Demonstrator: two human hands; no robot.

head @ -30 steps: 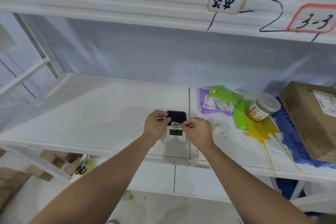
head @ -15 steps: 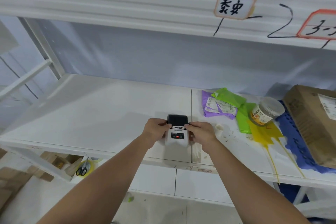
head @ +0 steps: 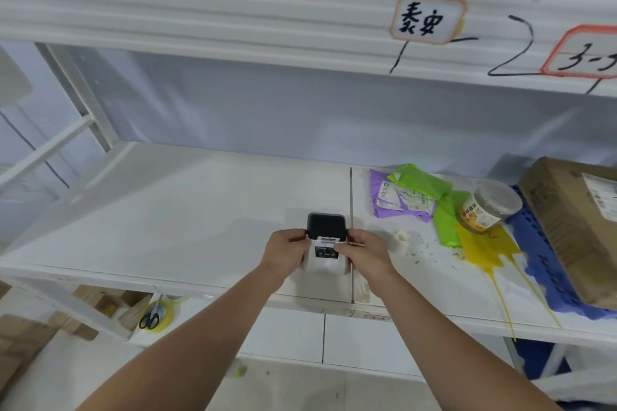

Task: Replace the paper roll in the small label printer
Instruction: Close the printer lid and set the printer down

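Note:
A small white label printer [head: 325, 255] with a dark lid [head: 326, 226] stands near the front edge of the white shelf [head: 173, 227]. A strip of white label paper shows at the slot just below the lid. My left hand [head: 287, 252] grips the printer's left side, fingers at the lid's edge. My right hand [head: 365, 252] holds the right side, thumb near the paper slot. A small white spool-like core [head: 401, 238] lies on the shelf just right of my right hand. The inside of the printer is hidden.
Purple and green mailer bags [head: 405, 192], a lidded jar [head: 489, 207], yellow plastic [head: 484, 243], a blue crate panel [head: 541, 253] and a cardboard box [head: 581, 220] fill the shelf's right. An upper shelf [head: 300, 13] hangs overhead. Scissors and tape [head: 152, 315] sit below left.
Both hands moved from pinching at the printer's top, where a thin white piece was held, down to gripping its sides. The lid now looks down on the printer.

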